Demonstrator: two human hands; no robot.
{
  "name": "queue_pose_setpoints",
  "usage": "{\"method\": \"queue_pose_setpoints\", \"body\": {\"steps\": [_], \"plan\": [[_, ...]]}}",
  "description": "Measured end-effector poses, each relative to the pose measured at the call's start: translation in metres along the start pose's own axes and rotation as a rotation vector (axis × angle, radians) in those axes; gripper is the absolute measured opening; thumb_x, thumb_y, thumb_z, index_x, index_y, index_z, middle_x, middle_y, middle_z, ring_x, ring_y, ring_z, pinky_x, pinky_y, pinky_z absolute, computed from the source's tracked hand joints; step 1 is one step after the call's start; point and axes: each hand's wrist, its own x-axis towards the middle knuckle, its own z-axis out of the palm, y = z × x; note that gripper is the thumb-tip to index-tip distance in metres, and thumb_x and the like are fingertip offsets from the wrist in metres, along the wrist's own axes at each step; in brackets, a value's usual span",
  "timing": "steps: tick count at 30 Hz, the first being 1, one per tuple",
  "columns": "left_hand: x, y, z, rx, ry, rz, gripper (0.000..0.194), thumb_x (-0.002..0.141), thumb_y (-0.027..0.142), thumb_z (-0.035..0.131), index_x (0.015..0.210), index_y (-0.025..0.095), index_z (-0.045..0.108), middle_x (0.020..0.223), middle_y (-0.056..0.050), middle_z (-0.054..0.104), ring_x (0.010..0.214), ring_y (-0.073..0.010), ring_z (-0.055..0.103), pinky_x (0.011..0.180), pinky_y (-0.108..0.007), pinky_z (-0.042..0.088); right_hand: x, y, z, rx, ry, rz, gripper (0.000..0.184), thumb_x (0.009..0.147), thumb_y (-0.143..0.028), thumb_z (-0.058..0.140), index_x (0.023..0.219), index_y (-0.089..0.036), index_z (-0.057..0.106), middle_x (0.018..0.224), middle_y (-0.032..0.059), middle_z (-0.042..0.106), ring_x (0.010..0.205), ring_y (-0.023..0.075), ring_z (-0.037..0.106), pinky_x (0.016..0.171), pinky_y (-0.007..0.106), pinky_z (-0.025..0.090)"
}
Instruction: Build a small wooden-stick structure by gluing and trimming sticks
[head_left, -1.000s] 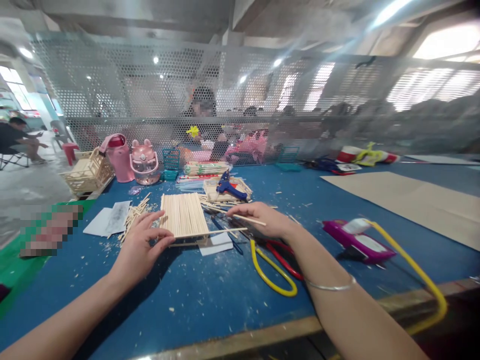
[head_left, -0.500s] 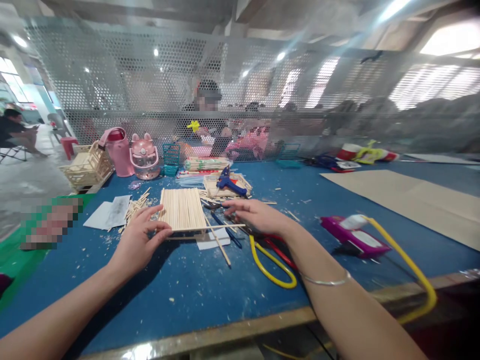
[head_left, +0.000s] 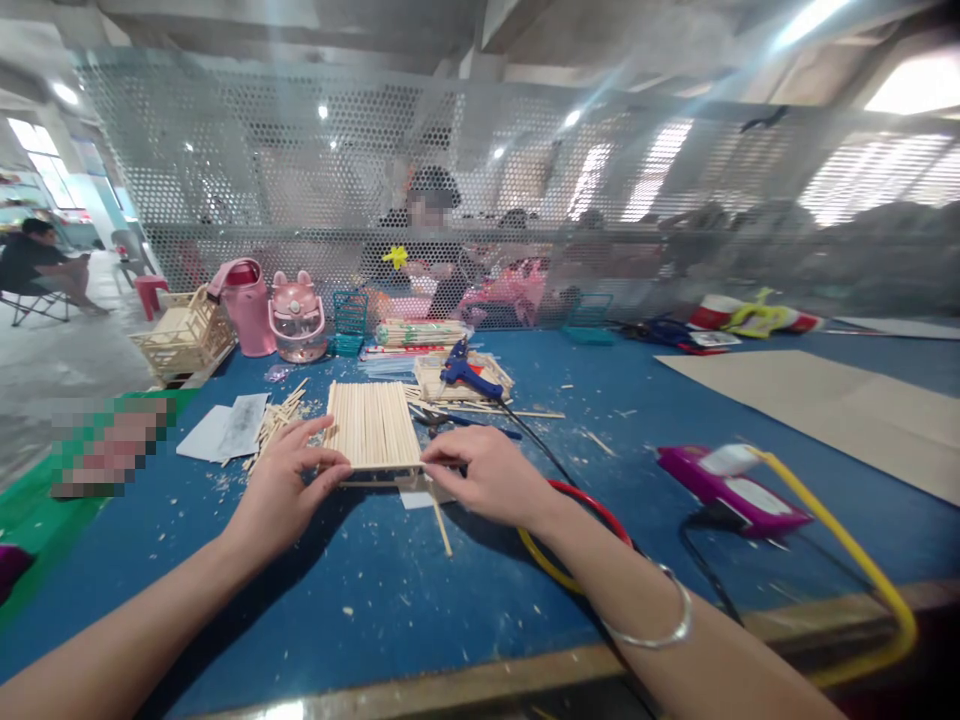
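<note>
Spanning the gap between two bare hands, a flat panel of pale wooden sticks (head_left: 373, 425) lies just above the blue table (head_left: 337, 620), at their fingertips. Its parallel sticks point away from the person; a thin edge stick (head_left: 386, 466) crosses their near ends from left to right, its long axis running from one hand to the other. The left hand (head_left: 274, 485) grips the panel's near left corner, thumb at the front, fingers along the side. The right hand (head_left: 495, 480) pinches the right end of the edge stick, at the near right corner, so neither hand is clearly nearer. A loose stick (head_left: 442, 525) slants toward the person just left of the right hand. Beyond the right hand sits a blue glue gun (head_left: 472, 375); beyond the left, a pile of sticks (head_left: 281, 415).
</note>
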Motion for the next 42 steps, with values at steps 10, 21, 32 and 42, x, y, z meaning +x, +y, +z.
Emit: {"method": "queue_pose_setpoints", "body": {"steps": [10, 21, 32, 42], "plan": [[0.004, 0.0, -0.032, 0.05, -0.439, -0.434, 0.025, 0.068, 0.04, 0.062, 0.077, 0.017, 0.058, 0.068, -0.001, 0.06, 0.064, -0.0171, 0.054, 0.059, -0.028, 0.039, 0.002, 0.001, -0.002, 0.027, 0.019, -0.101, 0.017, 0.079, -0.016, 0.052, 0.076, -0.016, 0.069, 0.07, 0.0028, 0.068, 0.061, 0.0106, 0.058, 0.059, 0.022, 0.041], [-0.001, 0.008, -0.032, 0.15, -0.113, -0.283, 0.024, 0.069, 0.016, 0.047, 0.092, 0.014, 0.054, 0.087, -0.007, 0.06, 0.079, -0.0199, 0.056, 0.07, -0.033, 0.044, 0.0, 0.004, -0.01, -0.041, 0.127, -0.143, 0.016, 0.081, -0.017, 0.052, 0.078, -0.017, 0.067, 0.074, 0.0028, 0.069, 0.066, 0.012, 0.06, 0.061, 0.023, 0.042], [0.018, 0.082, -0.003, 0.263, -0.313, 0.134, 0.028, 0.089, 0.025, 0.037, 0.087, 0.017, 0.064, 0.08, -0.008, 0.068, 0.077, -0.0218, 0.061, 0.087, -0.047, 0.036, -0.004, -0.012, -0.004, -0.212, 0.2, -0.39, 0.02, 0.088, -0.02, 0.044, 0.083, -0.017, 0.063, 0.075, 0.003, 0.07, 0.067, 0.0119, 0.057, 0.079, 0.033, 0.032], [0.028, 0.081, -0.006, 0.093, -0.321, -0.058, 0.03, 0.086, 0.027, 0.041, 0.073, 0.018, 0.066, 0.071, -0.007, 0.069, 0.062, -0.0174, 0.059, 0.055, -0.026, 0.036, -0.004, -0.006, -0.013, -0.024, 0.315, -0.271, 0.021, 0.088, -0.032, 0.045, 0.1, -0.019, 0.057, 0.094, 0.0061, 0.067, 0.085, 0.0157, 0.058, 0.084, 0.032, 0.036]]}}
